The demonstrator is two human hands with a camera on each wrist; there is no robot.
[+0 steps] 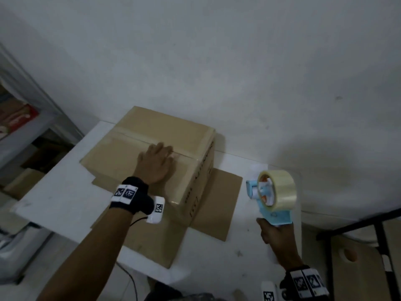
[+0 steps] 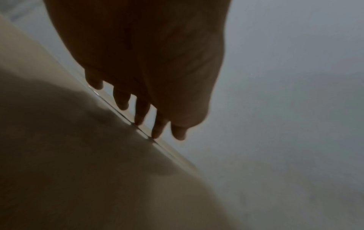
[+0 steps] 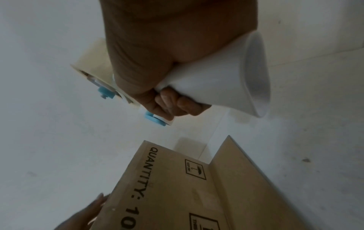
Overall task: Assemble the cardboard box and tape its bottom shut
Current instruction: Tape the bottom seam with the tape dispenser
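White worktop space toward the far edge is being taken up by the brown cardboard box [image 1: 152, 153], its taped seam being pressed by the flat, straight-fingered left hand [image 1: 156, 162], while the blue tape dispenser [image 1: 273, 192] is being gripped by the clenched right hand [image 1: 276, 240] off the seam's right end, near the worktop's right edge.

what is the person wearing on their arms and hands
Both forearms are bare, with no sleeves or gloves. The left wrist band is black, carrying white tags printed with dark square codes and a white block with another code on its side; a thin black cable trails from it. The right wrist band is the same: black, white coded tags, a white block beside it.
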